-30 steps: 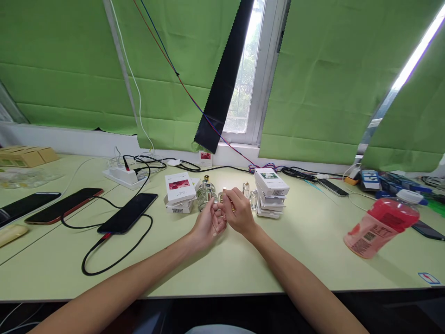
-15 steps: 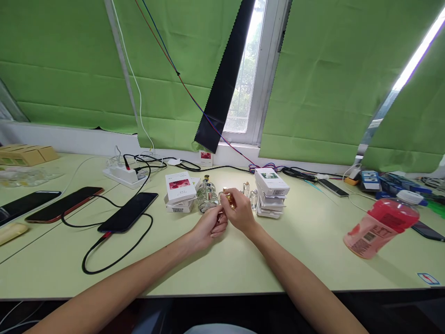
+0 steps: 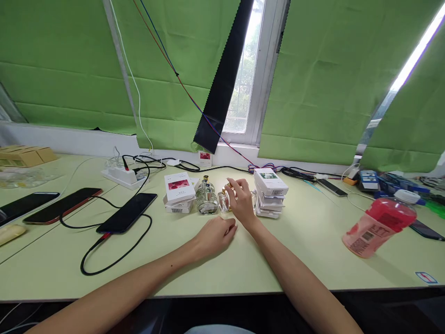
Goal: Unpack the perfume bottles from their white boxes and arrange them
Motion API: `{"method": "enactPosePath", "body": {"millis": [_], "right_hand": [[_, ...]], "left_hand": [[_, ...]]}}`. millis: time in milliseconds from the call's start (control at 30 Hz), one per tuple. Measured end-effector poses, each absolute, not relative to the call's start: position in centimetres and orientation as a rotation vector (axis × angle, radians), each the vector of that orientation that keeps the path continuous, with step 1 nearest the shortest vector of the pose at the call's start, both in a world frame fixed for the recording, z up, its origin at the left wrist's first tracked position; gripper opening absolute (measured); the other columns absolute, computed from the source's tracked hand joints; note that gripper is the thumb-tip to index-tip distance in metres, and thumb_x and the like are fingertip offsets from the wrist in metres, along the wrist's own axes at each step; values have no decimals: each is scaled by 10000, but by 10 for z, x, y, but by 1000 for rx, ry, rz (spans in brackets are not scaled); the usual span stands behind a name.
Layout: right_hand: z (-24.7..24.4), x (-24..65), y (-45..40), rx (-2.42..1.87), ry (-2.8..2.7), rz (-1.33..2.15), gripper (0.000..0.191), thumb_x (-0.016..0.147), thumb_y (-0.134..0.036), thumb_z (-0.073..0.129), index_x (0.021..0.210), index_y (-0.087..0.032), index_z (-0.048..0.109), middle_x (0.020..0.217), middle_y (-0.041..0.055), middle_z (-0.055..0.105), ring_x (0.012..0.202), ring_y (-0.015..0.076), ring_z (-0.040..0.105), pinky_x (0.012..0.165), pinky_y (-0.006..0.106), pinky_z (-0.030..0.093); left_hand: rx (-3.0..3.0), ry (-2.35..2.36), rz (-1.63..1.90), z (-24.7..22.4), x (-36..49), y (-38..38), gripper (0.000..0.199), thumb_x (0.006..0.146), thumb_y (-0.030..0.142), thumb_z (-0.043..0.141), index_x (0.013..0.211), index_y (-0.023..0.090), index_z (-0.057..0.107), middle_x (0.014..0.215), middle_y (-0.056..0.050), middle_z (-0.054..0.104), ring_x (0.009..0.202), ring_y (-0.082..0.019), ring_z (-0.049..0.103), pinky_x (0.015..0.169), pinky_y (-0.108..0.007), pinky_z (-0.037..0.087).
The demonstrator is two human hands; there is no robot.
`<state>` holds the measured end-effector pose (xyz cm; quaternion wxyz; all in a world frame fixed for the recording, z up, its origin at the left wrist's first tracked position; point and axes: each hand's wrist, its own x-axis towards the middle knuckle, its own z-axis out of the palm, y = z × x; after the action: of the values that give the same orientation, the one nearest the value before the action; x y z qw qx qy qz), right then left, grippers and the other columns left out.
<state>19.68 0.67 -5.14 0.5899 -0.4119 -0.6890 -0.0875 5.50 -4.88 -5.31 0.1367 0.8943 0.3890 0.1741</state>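
Note:
My right hand (image 3: 241, 199) reaches over a group of glass perfume bottles, with thumb and index finger closed around the gold-coloured top of one perfume bottle (image 3: 230, 185). The palm and the other fingers hide most of that bottle. Just left of it stands a round clear bottle (image 3: 223, 200). Greenish glass bottles (image 3: 207, 200) with shiny caps are grouped farther left. My left hand (image 3: 215, 235) rests on the table nearer to me, fingers curled in a loose fist, and nothing shows in it.
White boxes with a red picture (image 3: 180, 188) are stacked left of the bottles, and a taller stack of white boxes (image 3: 271, 185) is on the right. A phone with a cable (image 3: 128, 213), a power strip (image 3: 123, 176) and a pink drink bottle (image 3: 377, 227) are farther out.
My hands have parted. The left drew back toward me onto the tabletop, while the right moved slightly up and away, over the bottles.

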Motion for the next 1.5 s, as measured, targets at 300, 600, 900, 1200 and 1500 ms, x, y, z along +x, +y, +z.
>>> {"method": "enactPosePath", "body": {"millis": [300, 600, 900, 1200, 1500], "right_hand": [[-52, 197, 13, -950, -1679, -350, 342, 1051, -241, 449, 1339, -221, 632, 1043, 98, 614, 953, 212, 550, 816, 340, 485], [-54, 196, 16, -963, -1715, -334, 370, 1049, -222, 428, 1373, -239, 606, 1070, 103, 617, 957, 222, 548, 834, 354, 496], [-52, 195, 13, -985, -1726, -273, 307, 1034, -214, 445, 1286, -219, 619, 1087, 107, 645, 1020, 240, 565, 910, 396, 501], [-55, 196, 15, -987, -1774, -217, 219, 1022, -196, 476, 1168, -215, 638, 1064, 89, 665, 1004, 229, 561, 873, 357, 501], [-57, 198, 17, -1013, -1802, -182, 216, 1008, -193, 497, 1174, -203, 637, 1029, 81, 698, 974, 235, 569, 864, 354, 497]], "left_hand": [[2801, 1282, 148, -43, 54, -49, 285, 1005, 203, 324, 1040, 166, 605, 842, -93, 691, 719, -235, 641, 607, -327, 317], [2842, 1296, 55, -45, 52, -44, 383, 919, 65, 350, 1241, 152, 538, 938, -112, 695, 804, -254, 667, 696, -338, 442], [2810, 1288, 96, -46, 50, -41, 362, 956, 108, 321, 1258, 168, 512, 1008, -124, 667, 844, -263, 662, 714, -360, 470], [2804, 1312, 72, -44, 52, -41, 369, 935, 78, 328, 1243, 150, 517, 1134, -142, 625, 861, -251, 663, 738, -372, 490], [2802, 1243, 203, -51, 49, -39, 379, 946, 105, 305, 1256, 162, 517, 1135, -133, 606, 838, -237, 652, 732, -371, 503]]}}
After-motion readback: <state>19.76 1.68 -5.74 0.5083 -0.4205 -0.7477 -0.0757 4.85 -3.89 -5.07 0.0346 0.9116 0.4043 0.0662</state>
